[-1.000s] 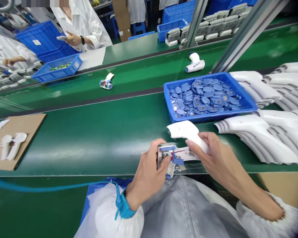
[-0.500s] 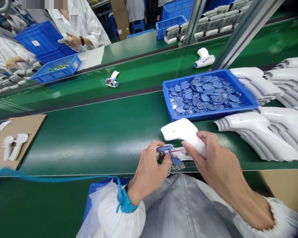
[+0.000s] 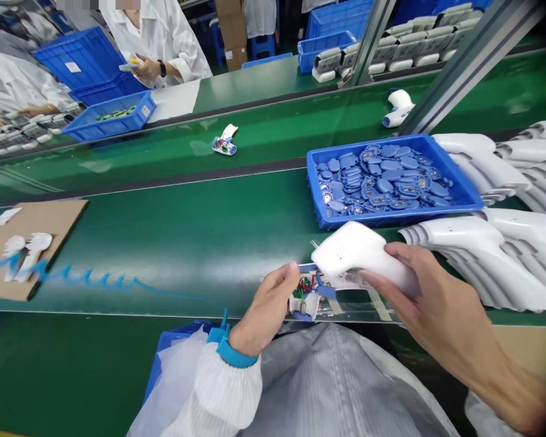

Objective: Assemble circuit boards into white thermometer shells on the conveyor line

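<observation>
The left hand (image 3: 266,309) keeps a narrow grip on a blue-framed thermometer board (image 3: 306,297), its wires and circuitry showing. The right hand (image 3: 437,303) wraps a fuller grip around a white thermometer shell (image 3: 357,255), and the two meet above the near edge of a green belt worktop (image 3: 164,243). Beyond sits a blue tray (image 3: 391,221) of blue parts, beside stacked white shells (image 3: 491,255). To the left lies a cardboard sheet (image 3: 36,243), crossed by a coiled blue cord (image 3: 86,279) from a wrist strap (image 3: 232,352). Farther off, a co-worker's hand (image 3: 148,68) works near blue crates (image 3: 79,60)
</observation>
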The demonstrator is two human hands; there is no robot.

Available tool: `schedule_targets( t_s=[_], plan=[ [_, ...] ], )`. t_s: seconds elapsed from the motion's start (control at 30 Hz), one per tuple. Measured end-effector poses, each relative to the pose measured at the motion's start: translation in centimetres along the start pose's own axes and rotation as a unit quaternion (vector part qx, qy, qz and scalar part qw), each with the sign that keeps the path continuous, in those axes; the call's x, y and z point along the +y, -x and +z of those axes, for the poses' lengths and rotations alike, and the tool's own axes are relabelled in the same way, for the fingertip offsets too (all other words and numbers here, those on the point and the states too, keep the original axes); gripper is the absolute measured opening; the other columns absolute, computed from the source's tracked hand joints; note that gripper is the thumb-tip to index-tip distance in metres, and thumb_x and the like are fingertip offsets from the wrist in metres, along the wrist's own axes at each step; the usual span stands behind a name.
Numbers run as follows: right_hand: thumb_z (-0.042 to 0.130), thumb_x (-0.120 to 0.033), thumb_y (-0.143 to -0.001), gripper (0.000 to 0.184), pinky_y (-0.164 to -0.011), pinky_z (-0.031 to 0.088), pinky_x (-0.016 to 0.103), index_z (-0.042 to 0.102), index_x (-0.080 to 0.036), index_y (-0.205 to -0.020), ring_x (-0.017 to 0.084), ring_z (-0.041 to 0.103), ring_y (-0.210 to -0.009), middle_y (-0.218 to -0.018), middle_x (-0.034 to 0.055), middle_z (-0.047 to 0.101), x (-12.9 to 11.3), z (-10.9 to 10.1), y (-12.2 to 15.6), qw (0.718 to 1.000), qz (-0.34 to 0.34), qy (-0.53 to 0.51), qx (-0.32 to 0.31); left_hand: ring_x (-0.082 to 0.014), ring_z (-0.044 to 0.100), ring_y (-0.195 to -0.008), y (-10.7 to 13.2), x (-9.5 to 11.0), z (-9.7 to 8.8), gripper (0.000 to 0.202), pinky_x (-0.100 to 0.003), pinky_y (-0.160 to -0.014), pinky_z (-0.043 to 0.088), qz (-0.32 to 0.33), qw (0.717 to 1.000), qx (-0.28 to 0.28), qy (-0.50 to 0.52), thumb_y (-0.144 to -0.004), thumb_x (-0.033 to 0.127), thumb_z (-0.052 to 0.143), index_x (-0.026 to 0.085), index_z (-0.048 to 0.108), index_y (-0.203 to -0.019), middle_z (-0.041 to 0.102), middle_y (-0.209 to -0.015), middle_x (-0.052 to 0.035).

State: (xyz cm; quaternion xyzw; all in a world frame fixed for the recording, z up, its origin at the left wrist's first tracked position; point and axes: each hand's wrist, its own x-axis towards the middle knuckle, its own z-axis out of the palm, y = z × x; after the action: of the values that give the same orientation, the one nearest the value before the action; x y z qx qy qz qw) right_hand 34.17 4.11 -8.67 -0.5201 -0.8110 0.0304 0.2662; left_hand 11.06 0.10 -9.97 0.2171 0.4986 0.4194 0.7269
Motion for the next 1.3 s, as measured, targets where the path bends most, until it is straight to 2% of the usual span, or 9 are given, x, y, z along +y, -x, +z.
schedule_targets(
  t_s=[0.13, 0.3, 0.5, 0.63, 0.73, 0.8, 0.93, 1.13, 1.3],
  plan=[
    [0.048, -0.036, -0.106, 0.026, -0.092, 0.049, 0.044, 0.058, -0.015, -0.118, 0.028, 0.068, -0.107, -0.115, 0.0113, 0.074, -0.6, -0.2, 0.0, 0.978, -0.197, 0.065, -0.014, -0.0235, 0.065, -0.101, -0.3, 0.3, -0.2, 0.063, -0.032, -0.083, 0.049, 0.038, 0.998, -0.049, -0.019, -0.090, 0.071, 0.061, 0.013, 0.069, -0.114, 0.071, -0.108, -0.0117],
    [0.044, -0.025, -0.108, 0.023, -0.096, 0.044, 0.049, 0.060, -0.011, -0.117, 0.029, 0.065, -0.115, -0.125, 0.0102, 0.073, -2.5, 0.3, 0.1, 0.959, -0.262, 0.096, -0.044, -0.0187, 0.061, -0.095, -0.3, 0.5, -0.5, 0.063, -0.028, -0.081, 0.046, 0.063, 0.990, -0.089, -0.086, -0.074, 0.050, 0.089, 0.013, 0.063, -0.119, 0.068, -0.108, -0.0089],
    [0.041, -0.037, -0.108, 0.034, -0.089, 0.050, 0.046, 0.060, -0.012, -0.119, 0.028, 0.071, -0.104, -0.113, 0.0128, 0.076, -3.1, 1.2, 0.1, 0.976, -0.205, 0.066, -0.029, -0.0162, 0.058, -0.085, -0.2, 0.3, -0.4, 0.045, -0.027, -0.073, 0.045, 0.076, 0.980, -0.038, -0.177, -0.081, 0.045, 0.083, 0.015, 0.067, -0.111, 0.067, -0.098, -0.0050],
    [0.051, -0.047, -0.103, 0.030, -0.063, 0.055, 0.037, 0.063, -0.021, -0.113, 0.023, 0.072, -0.075, -0.092, 0.0060, 0.076, -2.0, 1.0, 0.1, 0.984, -0.078, -0.084, -0.138, -0.0167, 0.059, -0.087, 0.2, 0.9, -0.4, 0.039, -0.028, -0.076, 0.045, 0.133, 0.951, -0.050, -0.276, -0.086, 0.044, 0.077, 0.018, 0.067, -0.113, 0.069, -0.100, -0.0035],
    [0.058, -0.045, -0.099, 0.030, -0.068, 0.058, 0.030, 0.061, -0.029, -0.125, 0.019, 0.073, -0.087, -0.111, 0.0023, 0.075, -2.3, 0.6, -1.4, 0.952, -0.001, -0.241, -0.187, -0.0151, 0.057, -0.079, 0.5, 1.8, -0.4, 0.039, -0.027, -0.069, 0.044, 0.137, 0.933, -0.041, -0.330, -0.086, 0.050, 0.075, 0.019, 0.067, -0.109, 0.068, -0.093, -0.0012],
    [0.055, -0.045, -0.101, 0.026, -0.071, 0.056, 0.026, 0.064, -0.029, -0.120, 0.015, 0.070, -0.088, -0.109, 0.0004, 0.074, -3.9, 0.9, -3.1, 0.941, 0.024, -0.297, -0.163, -0.0136, 0.054, -0.073, 0.6, 2.3, -0.3, 0.038, -0.026, -0.064, 0.041, 0.149, 0.925, -0.001, -0.350, -0.081, 0.049, 0.079, 0.019, 0.064, -0.100, 0.065, -0.086, 0.0008],
    [0.055, -0.046, -0.101, 0.045, -0.055, 0.037, 0.026, 0.053, -0.020, -0.065, 0.009, 0.050, -0.057, -0.063, -0.0035, 0.054, -8.6, 3.0, -6.0, 0.980, 0.026, -0.197, -0.011, -0.0159, 0.062, -0.076, 0.7, 2.9, 0.0, 0.026, -0.026, -0.065, 0.044, 0.187, 0.902, 0.012, -0.389, -0.082, 0.031, 0.074, 0.019, 0.062, -0.102, 0.071, -0.091, -0.0008],
    [0.049, -0.030, -0.104, 0.052, -0.053, 0.025, 0.030, 0.043, -0.018, -0.054, 0.008, 0.039, -0.052, -0.054, -0.0028, 0.043, -10.7, 5.1, -6.6, 0.987, -0.070, -0.110, 0.098, -0.0252, 0.066, -0.066, 0.8, 2.5, -0.5, 0.031, -0.034, -0.061, 0.044, 0.212, 0.779, 0.063, -0.587, -0.078, 0.021, 0.060, 0.015, 0.065, -0.108, 0.074, -0.081, -0.0093],
    [0.049, -0.036, -0.104, 0.052, -0.053, 0.025, 0.030, 0.041, -0.019, -0.055, 0.008, 0.037, -0.051, -0.053, -0.0030, 0.042, -10.9, 4.4, -6.8, 0.993, -0.041, -0.094, 0.062, -0.0245, 0.068, -0.066, 1.0, 3.0, -0.8, 0.029, -0.034, -0.061, 0.047, 0.241, 0.809, 0.006, -0.537, -0.085, 0.029, 0.059, 0.019, 0.065, -0.112, 0.075, -0.083, -0.0075]
  ],
)
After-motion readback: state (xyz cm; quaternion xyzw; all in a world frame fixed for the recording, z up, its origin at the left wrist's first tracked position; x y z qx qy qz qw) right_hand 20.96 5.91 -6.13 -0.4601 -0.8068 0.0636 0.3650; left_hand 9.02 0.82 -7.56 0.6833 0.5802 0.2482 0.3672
